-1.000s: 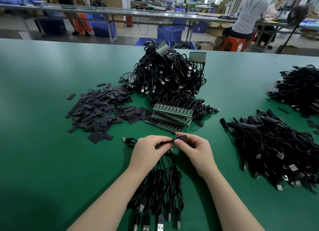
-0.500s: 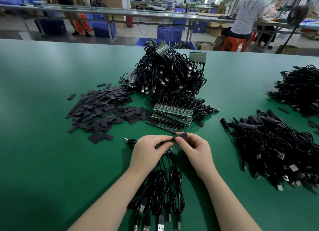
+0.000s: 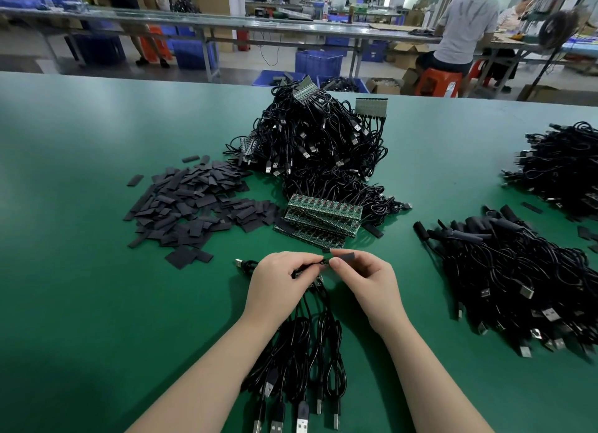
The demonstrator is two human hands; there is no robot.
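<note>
Black sleeve (image 3: 342, 257) pinched in the grip of the right hand (image 3: 372, 284), above the table (image 3: 97, 303) near the middle of its front edge, meeting the end of a cable (image 3: 312, 264) pinched in the left hand (image 3: 278, 284) grip. Cable bundle (image 3: 301, 361) trailing toward that edge; circuit boards (image 3: 320, 219) just behind.

Left of your left hand (image 3: 278, 287): wide bare green table (image 3: 81, 254), open to the near edge; only a loose USB plug (image 3: 240, 263) just beside it. Ahead: board stack (image 3: 320, 219) near both hands, big cable heap (image 3: 317, 148) behind it, flat sleeve pile (image 3: 194, 203) to its left; a narrow bare strip before them. Right of your right hand (image 3: 369, 284): a bare lane, then the sleeved cable pile (image 3: 517, 287). Between your forearms the cable bundle (image 3: 301, 351) covers the table. Far right, another cable pile (image 3: 563, 167), well apart.
</note>
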